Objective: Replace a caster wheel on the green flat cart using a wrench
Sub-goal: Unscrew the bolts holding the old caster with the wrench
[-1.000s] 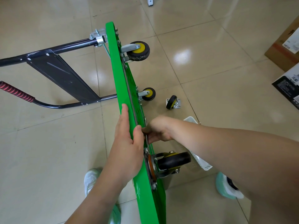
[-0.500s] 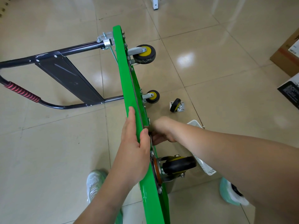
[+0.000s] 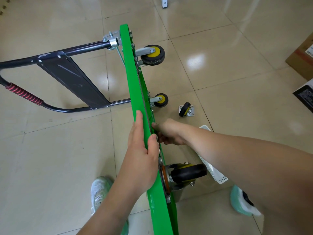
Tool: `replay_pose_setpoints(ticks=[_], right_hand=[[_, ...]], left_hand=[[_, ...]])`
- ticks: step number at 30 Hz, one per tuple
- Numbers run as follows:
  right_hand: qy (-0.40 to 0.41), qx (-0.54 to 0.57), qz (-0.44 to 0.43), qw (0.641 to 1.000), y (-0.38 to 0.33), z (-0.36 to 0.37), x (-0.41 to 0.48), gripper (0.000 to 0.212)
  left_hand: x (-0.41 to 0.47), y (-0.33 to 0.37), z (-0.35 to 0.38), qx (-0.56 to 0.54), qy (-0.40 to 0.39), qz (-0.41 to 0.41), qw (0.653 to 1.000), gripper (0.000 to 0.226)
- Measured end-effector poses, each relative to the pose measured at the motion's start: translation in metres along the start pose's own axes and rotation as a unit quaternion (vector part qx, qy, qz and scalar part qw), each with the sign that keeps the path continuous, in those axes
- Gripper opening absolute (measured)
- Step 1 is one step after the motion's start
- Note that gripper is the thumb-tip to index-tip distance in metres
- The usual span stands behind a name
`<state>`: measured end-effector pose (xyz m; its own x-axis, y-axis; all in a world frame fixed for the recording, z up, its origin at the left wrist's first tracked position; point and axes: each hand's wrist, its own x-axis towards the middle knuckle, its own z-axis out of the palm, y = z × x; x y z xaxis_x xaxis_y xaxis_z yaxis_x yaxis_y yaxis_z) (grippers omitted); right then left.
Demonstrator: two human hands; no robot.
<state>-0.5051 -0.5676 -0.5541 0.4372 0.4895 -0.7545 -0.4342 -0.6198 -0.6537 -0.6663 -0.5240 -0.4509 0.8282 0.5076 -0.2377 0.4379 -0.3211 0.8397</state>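
The green flat cart stands tipped on its long edge on the tiled floor, underside facing right. My left hand grips its upper edge, thumb on the underside. My right hand is pressed against the underside just beyond it, fingers curled; what they hold is hidden. Three casters are mounted on the cart: a far one, a small middle one and a near black one. A loose caster wheel with its plate lies on the floor to the right. No wrench is visible.
The cart's black folded handle with a red grip lies to the left. A white plastic basket sits under my right forearm. Cardboard boxes stand at the right edge. My shoes are on either side of the cart.
The view has shifted slightly, so the cart sits further right in frame. Both hands keep their places on the cart; my right hand has crept slightly up the underside.
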Motion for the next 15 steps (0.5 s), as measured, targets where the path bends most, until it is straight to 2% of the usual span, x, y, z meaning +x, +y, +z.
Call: replay_pose_setpoints(ticks=[9, 12, 15], right_hand=[[-0.03, -0.032, -0.07, 0.997, 0.014, 0.005, 0.016, 0.03], [-0.02, -0.01, -0.096, 0.995, 0.02, 0.004, 0.016, 0.027], [-0.045, 0.042, -0.068, 0.996, 0.022, 0.008, 0.02, 0.034]], left_hand=[[0.001, 0.0, -0.001, -0.006, -0.005, 0.001, 1.0, 0.068], [0.0, -0.001, 0.0, -0.011, -0.005, 0.0, 1.0, 0.068], [0.0, -0.001, 0.0, -0.01, -0.003, 0.003, 1.0, 0.068]])
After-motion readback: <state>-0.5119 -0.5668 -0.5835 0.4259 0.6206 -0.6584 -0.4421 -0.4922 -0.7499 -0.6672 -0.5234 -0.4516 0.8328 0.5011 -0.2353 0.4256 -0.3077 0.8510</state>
